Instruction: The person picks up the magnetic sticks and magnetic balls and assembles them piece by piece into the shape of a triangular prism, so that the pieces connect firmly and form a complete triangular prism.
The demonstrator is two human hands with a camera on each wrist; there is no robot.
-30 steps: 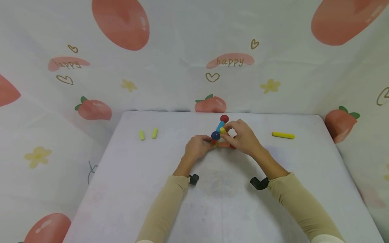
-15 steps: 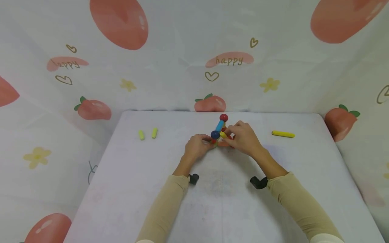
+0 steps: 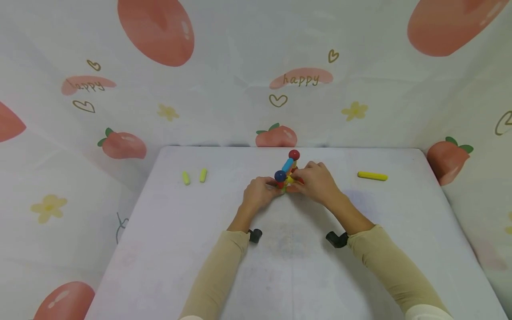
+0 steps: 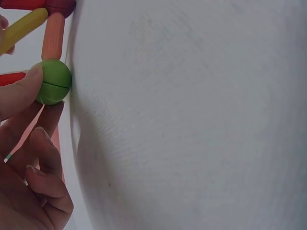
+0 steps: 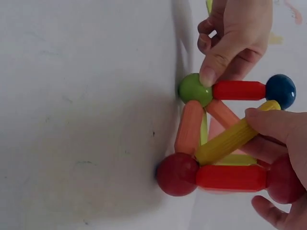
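Note:
A frame of coloured rods and balls stands at the table's far middle. In the left wrist view, my left hand (image 3: 260,192) pinches its green ball (image 4: 56,79) low at one corner. My right hand (image 3: 320,182) pinches a yellow rod (image 5: 230,139), slanting from a dark red ball (image 5: 177,174) up to the blue ball (image 5: 280,91). A red rod (image 5: 238,90) joins the green and blue balls. Between green and dark red lies an orange rod (image 4: 53,36). Across the top, a light blue rod (image 3: 287,165) runs to a red ball (image 3: 294,154). Right-hand fingers partly hide the frame's right side.
Two short yellow-green rods (image 3: 186,178) lie at the table's far left. A longer yellow rod (image 3: 373,176) lies at the right. A printed cloth backdrop (image 3: 224,106) rises behind the table's far edge.
My right hand has moved slightly left and lower with the yellow rod, whose upper end has swung over to the blue ball. My left hand has stayed at the green ball.

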